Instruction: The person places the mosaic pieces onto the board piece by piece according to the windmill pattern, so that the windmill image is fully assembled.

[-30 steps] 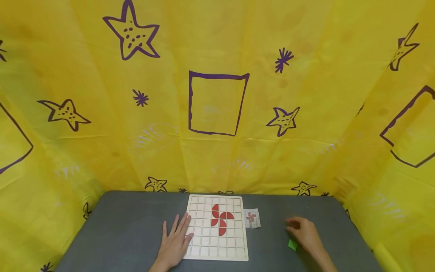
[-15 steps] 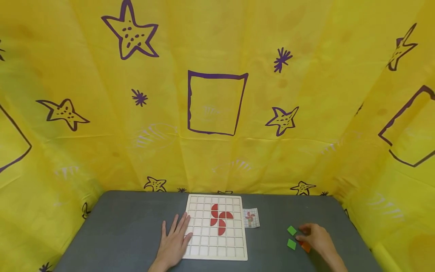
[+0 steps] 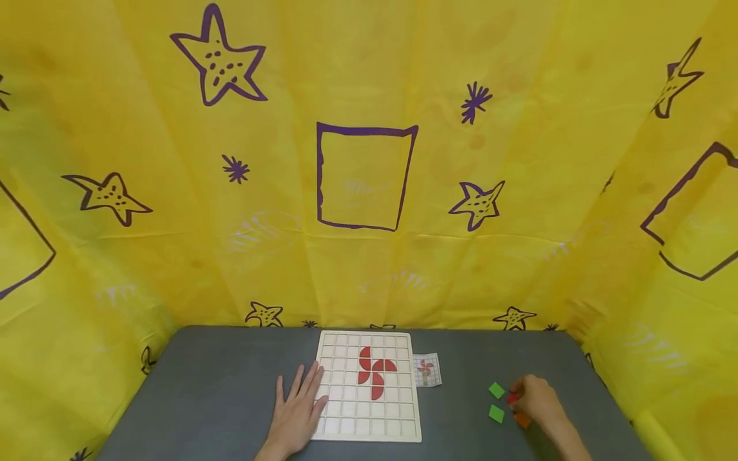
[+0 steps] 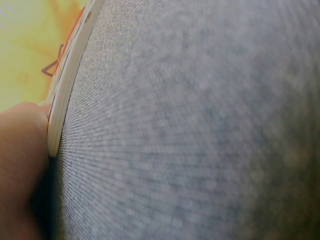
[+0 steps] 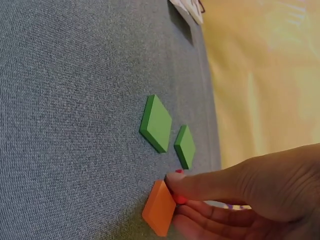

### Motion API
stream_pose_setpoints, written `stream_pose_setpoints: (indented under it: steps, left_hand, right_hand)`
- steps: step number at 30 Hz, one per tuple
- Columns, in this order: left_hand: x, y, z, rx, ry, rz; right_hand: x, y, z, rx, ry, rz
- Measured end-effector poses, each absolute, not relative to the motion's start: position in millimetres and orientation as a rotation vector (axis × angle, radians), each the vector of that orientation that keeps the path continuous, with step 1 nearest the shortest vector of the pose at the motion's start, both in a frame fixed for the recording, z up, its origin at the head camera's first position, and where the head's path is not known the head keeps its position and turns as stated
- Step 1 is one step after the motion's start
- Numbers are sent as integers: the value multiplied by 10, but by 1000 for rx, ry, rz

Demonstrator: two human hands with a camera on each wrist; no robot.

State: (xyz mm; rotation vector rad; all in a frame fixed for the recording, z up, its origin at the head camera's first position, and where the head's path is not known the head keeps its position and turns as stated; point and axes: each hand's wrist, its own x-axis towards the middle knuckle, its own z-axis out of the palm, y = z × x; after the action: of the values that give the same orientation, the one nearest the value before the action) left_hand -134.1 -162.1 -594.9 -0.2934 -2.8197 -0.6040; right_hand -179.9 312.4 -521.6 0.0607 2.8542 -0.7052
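In the head view my left hand (image 3: 295,410) lies with straight, spread fingers against the left edge of a white gridded board (image 3: 340,410). Several red quarter-round tiles (image 3: 377,388) form a pinwheel on that board. Over to the right, my right hand (image 3: 539,403) pinches a small red tile (image 3: 512,398) between thumb and fingers; most of it is hidden in the right wrist view. Right beside those fingertips is an orange square tile (image 5: 160,209), partly covered by the hand in the head view. Two green square tiles (image 5: 156,124) lie just left of the hand.
A small paper card (image 3: 427,370) printed with a red pinwheel on a grid lies by the board's right edge. The grey cloth-covered table (image 3: 219,378) ends at a yellow curtain (image 3: 369,269) behind and at both sides.
My right hand has shifted right, uncovering a second green tile and the orange one. A red tile now shows between its fingertips. The left hand stays on the board.
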Motion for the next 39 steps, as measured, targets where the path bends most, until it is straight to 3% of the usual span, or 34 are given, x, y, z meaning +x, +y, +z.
stream_pose_setpoints:
  steps: [12, 39]
  left_hand:
    - [-1336, -1624, -5923, -295, -2841, -625]
    - [-1335, -1617, -5908, -278, -2859, -615]
  right_hand:
    - [-1830, 3159, -5240, 6, 2883, -610]
    - [-1928, 3168, -5165, 15, 2931, -922]
